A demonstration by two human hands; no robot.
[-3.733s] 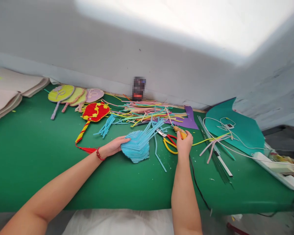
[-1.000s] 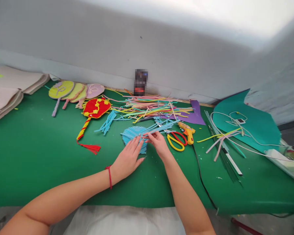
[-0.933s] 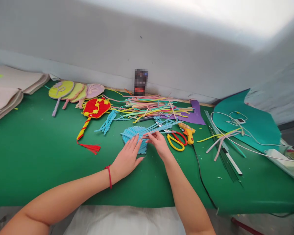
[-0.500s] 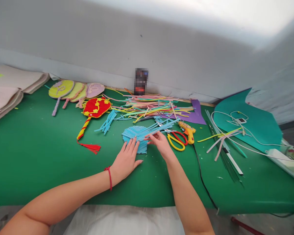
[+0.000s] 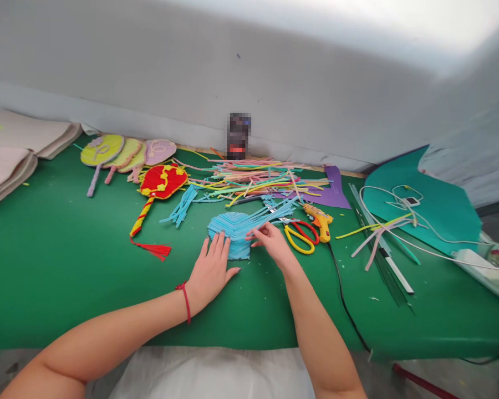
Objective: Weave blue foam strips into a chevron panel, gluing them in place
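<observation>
A light blue piece made of rows of pipe cleaners (image 5: 233, 223) lies flat on the green table, with long loose ends fanning out to the right. My left hand (image 5: 210, 266) rests flat with fingers stretched, its fingertips on the left lower part of that piece. At its right edge, my right hand (image 5: 272, 244) pinches a blue pipe cleaner (image 5: 255, 227) between thumb and fingers. Just beyond the right hand lie scissors (image 5: 301, 237) with red and yellow handles, partly under the blue ends.
A yellow glue gun (image 5: 322, 224) lies right of the scissors, its black cord running to the front edge. Behind is a pile of coloured pipe cleaners (image 5: 258, 180). Left are a red fan (image 5: 164, 182) with a tassel and several pastel fans (image 5: 103, 151). White cables (image 5: 399, 230) cross the right side.
My left hand has slid slightly left and down, uncovering more of the blue piece. The loose blue ends have shifted a little left; my right hand keeps its pinch.
</observation>
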